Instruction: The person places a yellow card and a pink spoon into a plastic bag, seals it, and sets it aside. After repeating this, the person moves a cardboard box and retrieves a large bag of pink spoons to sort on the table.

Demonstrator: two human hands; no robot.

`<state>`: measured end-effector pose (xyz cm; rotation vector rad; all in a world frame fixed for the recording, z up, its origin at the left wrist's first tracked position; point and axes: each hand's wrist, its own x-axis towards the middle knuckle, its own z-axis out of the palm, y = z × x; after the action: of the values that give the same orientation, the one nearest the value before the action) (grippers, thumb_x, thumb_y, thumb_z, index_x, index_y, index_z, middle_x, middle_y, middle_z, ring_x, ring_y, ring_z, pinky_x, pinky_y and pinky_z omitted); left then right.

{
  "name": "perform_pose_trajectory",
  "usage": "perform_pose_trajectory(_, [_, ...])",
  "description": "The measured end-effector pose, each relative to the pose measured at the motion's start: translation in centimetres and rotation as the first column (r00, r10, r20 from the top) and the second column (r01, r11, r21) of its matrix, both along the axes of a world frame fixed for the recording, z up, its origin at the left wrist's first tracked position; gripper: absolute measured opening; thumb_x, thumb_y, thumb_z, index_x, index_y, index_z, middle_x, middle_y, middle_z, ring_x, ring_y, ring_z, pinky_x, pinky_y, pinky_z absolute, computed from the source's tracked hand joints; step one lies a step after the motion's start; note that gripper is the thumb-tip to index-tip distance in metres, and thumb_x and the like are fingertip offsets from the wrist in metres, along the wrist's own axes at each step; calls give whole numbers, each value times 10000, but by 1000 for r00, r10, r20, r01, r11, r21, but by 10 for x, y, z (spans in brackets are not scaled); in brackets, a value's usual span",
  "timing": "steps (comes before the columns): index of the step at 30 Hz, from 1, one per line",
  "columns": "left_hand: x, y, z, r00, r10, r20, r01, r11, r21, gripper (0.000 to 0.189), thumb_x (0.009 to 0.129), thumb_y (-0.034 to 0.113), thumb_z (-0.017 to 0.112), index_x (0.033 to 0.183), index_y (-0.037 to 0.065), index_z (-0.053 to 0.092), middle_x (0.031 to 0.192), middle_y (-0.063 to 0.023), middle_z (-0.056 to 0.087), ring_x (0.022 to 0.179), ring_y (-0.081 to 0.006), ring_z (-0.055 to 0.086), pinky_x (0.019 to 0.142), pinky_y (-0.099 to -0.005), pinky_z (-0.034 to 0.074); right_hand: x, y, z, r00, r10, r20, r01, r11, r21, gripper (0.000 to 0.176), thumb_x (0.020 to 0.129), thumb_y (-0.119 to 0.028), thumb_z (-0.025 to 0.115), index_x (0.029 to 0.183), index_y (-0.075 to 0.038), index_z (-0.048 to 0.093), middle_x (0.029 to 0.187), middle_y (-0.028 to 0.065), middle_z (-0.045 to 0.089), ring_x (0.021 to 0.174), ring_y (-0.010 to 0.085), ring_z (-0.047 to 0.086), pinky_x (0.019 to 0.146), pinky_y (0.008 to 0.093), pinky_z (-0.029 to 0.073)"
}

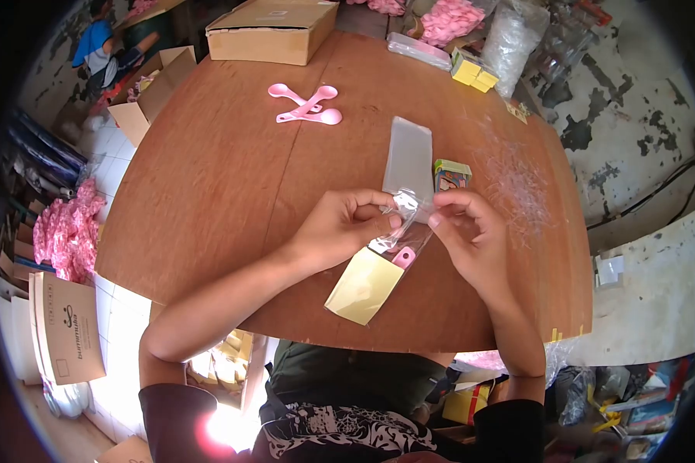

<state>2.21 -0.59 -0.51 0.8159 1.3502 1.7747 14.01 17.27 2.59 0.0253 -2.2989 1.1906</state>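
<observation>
My left hand point(346, 229) and my right hand point(471, 230) both pinch the open end of a clear plastic bag point(419, 233) above the table. A pale yellow card point(363, 286) sits in its lower part, tilted toward me. The end of a pink spoon handle point(404, 257) with a hole shows beside the card's upper edge. Just beyond my fingers lies a stack of clear plastic bags point(411, 147). A small printed box point(451, 174) rests to its right. Farther left, three pink spoons point(305, 106) lie crossed on the wood.
The brown table point(208, 185) carries a cardboard box point(272, 32) at the back. Yellow boxes point(473, 71) and a bag of pink pieces point(452, 23) stand back right. Thin clear plastic strips point(517, 181) litter the right side. A person point(104, 50) sits far left.
</observation>
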Motion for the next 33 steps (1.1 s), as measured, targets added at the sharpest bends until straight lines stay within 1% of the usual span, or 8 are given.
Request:
perform_pose_trajectory(1, [0,0,-1,999,-14,-30,14,1000,-9,249,910,82,628,1125,-43,614,909,-98,706,823,-60,612,723,-227,499,1,-1,2,1000,-5,1,5,1000,-4,212,823,-21,686,1027,-16,630,922,79,645,810,145,640,661,272,505])
perform_pose_trajectory(3, [3,1,-3,998,-36,-57,35,999,-21,240,909,79,627,1122,-32,624,913,-99,710,824,-53,610,712,-226,501,2,-10,8,990,-12,-139,64,925,375,136,773,-24,716,901,-30,670,921,75,626,821,182,625,656,292,497])
perform_pose_trajectory(15, [19,0,-13,840,27,-542,-28,1000,6,335,849,-10,621,1184,-16,597,867,-120,711,794,-108,676,659,-253,533,11,-20,-13,981,-57,-184,167,724,669,115,717,-65,713,803,-49,639,839,29,566,609,181,580,499,306,470])
perform_pose_trajectory(18, [17,-4,-5,745,-137,-653,42,986,-158,369,797,-45,635,1163,-7,607,865,-144,700,775,-144,691,639,-279,535,10,-20,-17,978,-40,-204,175,693,700,136,670,-38,695,762,-57,597,789,20,538,569,177,564,479,311,464])
perform_pose_trajectory(23, [20,1,-17,679,-3,-734,54,997,47,387,780,-59,630,1162,1,613,887,-153,704,735,-136,676,622,-259,524,7,-11,-17,995,-7,-101,49,909,415,153,623,6,676,714,-43,563,744,57,557,574,181,584,503,294,484])
perform_pose_trajectory(30, [20,-1,-8,796,-112,-595,80,994,-80,374,839,-44,621,1207,18,606,947,-127,719,780,-91,663,653,-244,521,8,7,-8,999,16,-50,-14,999,29,136,620,79,645,693,-6,569,736,54,592,682,120,577,617,256,469])
perform_pose_trajectory(31, [20,1,-16,859,-28,-510,53,998,33,346,863,-26,617,1207,10,601,948,-115,720,794,-82,654,676,-238,516,11,6,1,1000,13,-19,-18,965,-261,98,653,71,607,698,-7,567,745,56,580,696,119,552,646,245,448])
perform_pose_trajectory(33, [19,-3,-9,984,-21,-176,36,996,83,314,918,28,603,1227,-10,569,949,-88,712,850,-70,629,739,-227,496,17,25,23,991,68,-116,-109,910,-400,9,724,-5,566,722,-13,570,748,59,568,682,123,540,634,248,442])
